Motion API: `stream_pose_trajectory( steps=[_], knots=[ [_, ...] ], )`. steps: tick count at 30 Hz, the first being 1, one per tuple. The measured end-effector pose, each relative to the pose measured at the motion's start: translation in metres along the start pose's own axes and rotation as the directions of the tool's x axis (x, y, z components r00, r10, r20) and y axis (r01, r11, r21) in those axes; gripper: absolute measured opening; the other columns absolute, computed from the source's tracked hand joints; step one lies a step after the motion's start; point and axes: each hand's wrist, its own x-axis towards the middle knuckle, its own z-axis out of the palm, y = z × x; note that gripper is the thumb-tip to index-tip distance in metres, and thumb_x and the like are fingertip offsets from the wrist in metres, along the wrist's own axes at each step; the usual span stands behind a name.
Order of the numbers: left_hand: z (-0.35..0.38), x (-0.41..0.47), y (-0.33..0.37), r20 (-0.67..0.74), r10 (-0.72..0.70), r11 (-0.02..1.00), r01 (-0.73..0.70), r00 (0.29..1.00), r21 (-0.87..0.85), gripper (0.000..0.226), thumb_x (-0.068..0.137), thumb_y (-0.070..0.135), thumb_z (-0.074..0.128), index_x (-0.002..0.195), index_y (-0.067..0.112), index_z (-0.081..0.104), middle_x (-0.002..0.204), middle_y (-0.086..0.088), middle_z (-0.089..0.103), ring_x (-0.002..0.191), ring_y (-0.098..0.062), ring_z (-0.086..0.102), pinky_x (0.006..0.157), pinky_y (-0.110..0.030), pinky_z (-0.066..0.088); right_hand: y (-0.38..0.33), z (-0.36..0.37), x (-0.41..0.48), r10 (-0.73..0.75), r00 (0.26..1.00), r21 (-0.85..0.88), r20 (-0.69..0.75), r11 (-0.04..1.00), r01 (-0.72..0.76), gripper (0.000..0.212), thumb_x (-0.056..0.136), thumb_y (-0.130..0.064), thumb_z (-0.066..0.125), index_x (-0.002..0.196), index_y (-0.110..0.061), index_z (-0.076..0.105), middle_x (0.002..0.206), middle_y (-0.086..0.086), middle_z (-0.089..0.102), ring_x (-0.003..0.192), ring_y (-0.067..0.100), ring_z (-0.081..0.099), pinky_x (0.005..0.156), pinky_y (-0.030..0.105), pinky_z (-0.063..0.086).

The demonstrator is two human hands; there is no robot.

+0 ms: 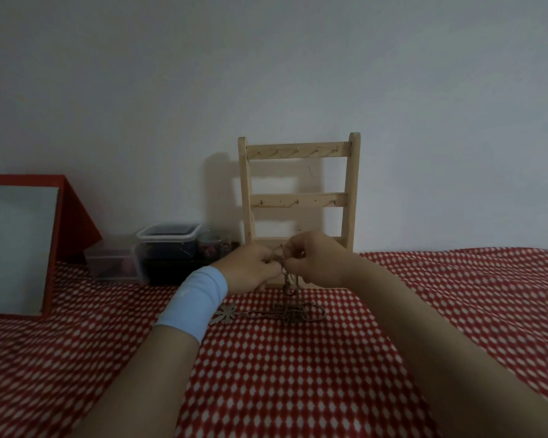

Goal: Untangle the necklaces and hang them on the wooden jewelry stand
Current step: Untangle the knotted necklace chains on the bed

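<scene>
Both forearms reach forward from the lower edge over the red patterned cloth (298, 374). We note a light blue wristband (192, 301) on the left wrist.

Beyond it the tangled necklaces (287, 311) lie partly on the cloth, with a flower-shaped pendant (225, 312) at their left end. One strand rises from the tangle to the hands.

The left hand (250, 267) and right hand (317, 259) meet knuckle to knuckle just above the cloth. On each, the fingers are curled and pinch the chain between them.

Directly behind the hands the wooden jewelry stand (298, 197) stands upright against the wall (266, 74).

To its left sit stacked plastic containers (168, 235), and further left a red-framed board (16, 245).
</scene>
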Motion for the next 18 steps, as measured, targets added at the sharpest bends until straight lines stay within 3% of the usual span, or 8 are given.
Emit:
stream_pose_trajectory(
  steps=[4, 5, 7, 9, 12, 15, 18],
  knots=[
    [-0.005, -0.001, -0.010, -0.057, -0.039, 0.987, 0.030, 0.998, -0.157, 0.030, 0.096, 0.021, 0.047, 0.075, 0.006, 0.061, 0.063, -0.001, 0.061, 0.068, -0.018, 0.057, 0.080, -0.034, 0.047, 0.010, -0.003, -0.003, 0.025, 1.000, -0.002, 0.018, 1.000, -0.025, 0.012, 0.095, -0.010, 0.065, 0.095, -0.022, 0.065, 0.089, -0.002, 0.068, 0.064, 0.007, 0.066, 0.059, 0.016, 0.052],
    [-0.007, -0.001, -0.011, -0.069, -0.042, 0.982, 0.028, 0.997, -0.188, 0.031, 0.095, 0.022, 0.048, 0.078, 0.001, 0.063, 0.062, -0.001, 0.061, 0.068, -0.019, 0.057, 0.081, -0.036, 0.048, 0.012, -0.002, -0.003, 0.033, 0.999, 0.023, 0.016, 0.999, -0.033, 0.010, 0.096, -0.015, 0.065, 0.103, -0.020, 0.068, 0.094, -0.002, 0.070, 0.068, 0.007, 0.068, 0.063, 0.018, 0.053],
    [-0.009, 0.000, -0.010, -0.066, -0.037, 0.977, 0.022, 0.997, -0.210, 0.037, 0.092, 0.026, 0.051, 0.087, -0.008, 0.065, 0.064, -0.003, 0.064, 0.068, -0.019, 0.060, 0.082, -0.039, 0.051, 0.012, 0.000, -0.001, 0.056, 0.998, 0.098, 0.015, 0.994, -0.057, 0.028, 0.097, -0.038, 0.064, 0.115, -0.019, 0.072, 0.104, -0.004, 0.073, 0.083, 0.011, 0.071, 0.072, 0.024, 0.057],
    [-0.008, 0.000, -0.009, -0.034, -0.029, 0.975, 0.020, 0.999, -0.223, 0.032, 0.095, 0.023, 0.053, 0.094, -0.005, 0.068, 0.070, -0.005, 0.069, 0.068, -0.015, 0.064, 0.081, -0.035, 0.053, 0.009, 0.001, 0.000, 0.071, 0.997, 0.170, -0.002, 0.983, -0.070, 0.038, 0.091, -0.053, 0.066, 0.106, -0.020, 0.079, 0.097, -0.006, 0.077, 0.083, 0.009, 0.072, 0.073, 0.024, 0.058],
    [-0.008, -0.001, -0.006, -0.044, -0.015, 0.981, 0.007, 0.999, -0.192, 0.028, 0.097, 0.023, 0.053, 0.088, 0.003, 0.070, 0.068, -0.002, 0.070, 0.066, -0.009, 0.064, 0.077, -0.025, 0.052, 0.006, -0.004, -0.002, 0.053, 0.997, 0.218, -0.048, 0.975, -0.041, 0.023, 0.091, -0.035, 0.075, 0.092, -0.014, 0.082, 0.071, -0.014, 0.075, 0.064, -0.003, 0.065, 0.060, 0.009, 0.048],
    [-0.007, -0.001, -0.005, -0.068, -0.015, 0.972, -0.001, 0.998, -0.233, 0.028, 0.099, 0.020, 0.052, 0.091, 0.001, 0.070, 0.065, -0.001, 0.067, 0.059, -0.005, 0.062, 0.062, -0.015, 0.049, 0.006, -0.005, -0.003, 0.031, 1.000, 0.281, 0.006, 0.959, -0.031, 0.022, 0.090, -0.031, 0.076, 0.093, -0.009, 0.080, 0.076, -0.011, 0.075, 0.068, -0.001, 0.065, 0.062, 0.009, 0.049],
    [-0.008, -0.002, -0.004, -0.074, -0.002, 0.970, -0.016, 0.997, -0.243, 0.025, 0.098, 0.023, 0.055, 0.084, 0.007, 0.069, 0.065, -0.002, 0.067, 0.059, -0.007, 0.063, 0.060, -0.013, 0.049, 0.004, -0.002, -0.002, 0.026, 1.000, 0.249, -0.006, 0.968, -0.023, 0.018, 0.084, -0.024, 0.082, 0.089, -0.008, 0.078, 0.076, -0.006, 0.074, 0.066, 0.002, 0.064, 0.063, 0.012, 0.052]
  ],
)
